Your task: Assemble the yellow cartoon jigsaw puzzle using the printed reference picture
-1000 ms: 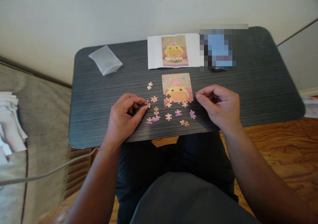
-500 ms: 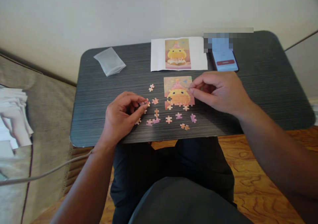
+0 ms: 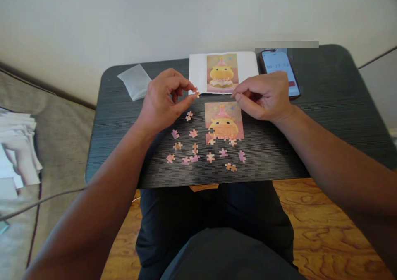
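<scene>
A partly built jigsaw puzzle (image 3: pixel 223 122) of a yellow creature lies in the middle of the dark table (image 3: pixel 325 118). Several loose pieces (image 3: pixel 210 157) are scattered below and left of it. My left hand (image 3: pixel 164 100) is raised above the table, pinching one small puzzle piece (image 3: pixel 196 93) between thumb and forefinger. My right hand (image 3: pixel 263 96) hovers at the puzzle's top right corner with fingers pinched together; what they hold is hidden.
A printed reference picture (image 3: pixel 221 72) lies at the table's far edge, with a phone (image 3: pixel 279 65) to its right. A clear plastic bag (image 3: pixel 135 80) sits at the far left corner. A wall stands behind, a couch and cable to the left.
My left hand lifted from the loose pieces and moved up and forward with a piece. Right hand went from the puzzle's right side to its top right corner. Camera tilted slightly.
</scene>
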{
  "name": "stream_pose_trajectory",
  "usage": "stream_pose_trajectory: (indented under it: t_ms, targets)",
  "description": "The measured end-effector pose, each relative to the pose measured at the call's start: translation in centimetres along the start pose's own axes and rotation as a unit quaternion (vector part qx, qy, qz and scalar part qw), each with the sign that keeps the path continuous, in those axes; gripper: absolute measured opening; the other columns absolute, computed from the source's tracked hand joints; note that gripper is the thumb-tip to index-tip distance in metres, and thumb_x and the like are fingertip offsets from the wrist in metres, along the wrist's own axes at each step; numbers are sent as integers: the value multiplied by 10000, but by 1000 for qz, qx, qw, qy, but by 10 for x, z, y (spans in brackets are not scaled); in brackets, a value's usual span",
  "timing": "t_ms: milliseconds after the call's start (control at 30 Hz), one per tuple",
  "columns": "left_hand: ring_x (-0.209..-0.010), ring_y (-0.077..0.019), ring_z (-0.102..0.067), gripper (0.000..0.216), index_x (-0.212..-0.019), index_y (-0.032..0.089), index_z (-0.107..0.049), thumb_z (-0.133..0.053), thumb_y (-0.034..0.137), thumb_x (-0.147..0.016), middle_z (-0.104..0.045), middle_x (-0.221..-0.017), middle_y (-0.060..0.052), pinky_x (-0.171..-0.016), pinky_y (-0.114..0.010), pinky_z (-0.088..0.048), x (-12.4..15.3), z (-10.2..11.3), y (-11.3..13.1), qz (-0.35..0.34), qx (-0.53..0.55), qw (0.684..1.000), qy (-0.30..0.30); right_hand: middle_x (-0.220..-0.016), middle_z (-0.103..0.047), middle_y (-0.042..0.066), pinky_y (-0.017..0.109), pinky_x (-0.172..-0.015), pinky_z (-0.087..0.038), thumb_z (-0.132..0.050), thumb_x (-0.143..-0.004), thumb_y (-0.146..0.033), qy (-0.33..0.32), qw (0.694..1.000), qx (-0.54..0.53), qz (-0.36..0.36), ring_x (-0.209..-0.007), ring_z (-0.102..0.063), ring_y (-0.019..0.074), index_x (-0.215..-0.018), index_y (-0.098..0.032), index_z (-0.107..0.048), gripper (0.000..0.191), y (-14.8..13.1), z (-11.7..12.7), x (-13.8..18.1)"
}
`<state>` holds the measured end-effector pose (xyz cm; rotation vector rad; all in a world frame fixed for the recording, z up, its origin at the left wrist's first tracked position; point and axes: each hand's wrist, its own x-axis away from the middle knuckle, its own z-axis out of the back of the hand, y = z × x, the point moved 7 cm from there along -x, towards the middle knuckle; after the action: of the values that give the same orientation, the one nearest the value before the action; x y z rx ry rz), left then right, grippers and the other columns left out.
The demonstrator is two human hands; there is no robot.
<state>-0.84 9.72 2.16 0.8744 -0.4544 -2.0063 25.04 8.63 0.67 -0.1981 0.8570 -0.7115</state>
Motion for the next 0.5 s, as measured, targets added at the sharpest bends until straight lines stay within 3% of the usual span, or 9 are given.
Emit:
stream_pose_trajectory:
  t_ms: [233, 500]
  targets:
    - [-764, -146, -594, 136, -1071, 240, -832, -810, 299, -951, -726, -1029, -63, -669, -341, -498, 11, -3, -27, 29, 42, 999, 18, -666, -713, -27, 362, -635, -496, -691, -901, -358, 2, 998, 3, -63, -554, -593, 156, -894, -288, -821, 148, 9, 1, 6]
    - [-719, -130, -586, 113, -1011, 241, -834, -863, 254, -903, -724, -951, -44, -630, -321, -476, 12, -7, -33, 4, 65, 996, 58, -574, -663, -59, 295, -520, -427, -722, -851, -280, 56, 997, -56, -1, -451, -521, 106, -822, -242, -800, 92, 5, 5, 4]
